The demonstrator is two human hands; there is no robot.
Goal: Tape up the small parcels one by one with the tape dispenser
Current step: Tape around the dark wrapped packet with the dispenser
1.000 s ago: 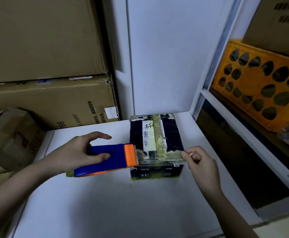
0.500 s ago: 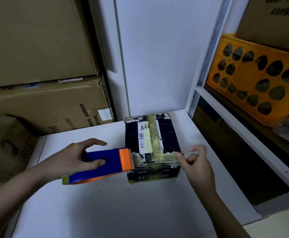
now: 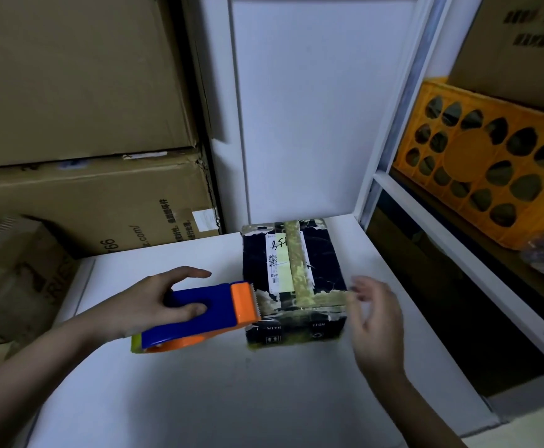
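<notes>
A small dark parcel (image 3: 315, 270) with a white label lies on the white table (image 3: 199, 383), crossed by yellowish tape strips. My left hand (image 3: 144, 305) grips the blue and orange tape dispenser (image 3: 206, 315), whose toothed orange end meets the parcel's near left corner. A fresh strip of tape (image 3: 322, 300) runs from there across the parcel's near edge. My right hand (image 3: 377, 318) hovers at the parcel's right side, fingers spread and blurred, holding nothing.
Large cardboard boxes (image 3: 80, 130) are stacked at the left, with a smaller one (image 3: 18, 273) below. A white wall panel (image 3: 312, 108) rises behind the parcel. An orange crate (image 3: 490, 176) sits on the white shelf frame (image 3: 458, 253) to the right.
My right hand has let go of the tape end it pinched and opened its fingers beside the parcel. The dispenser stays at the parcel's left corner.
</notes>
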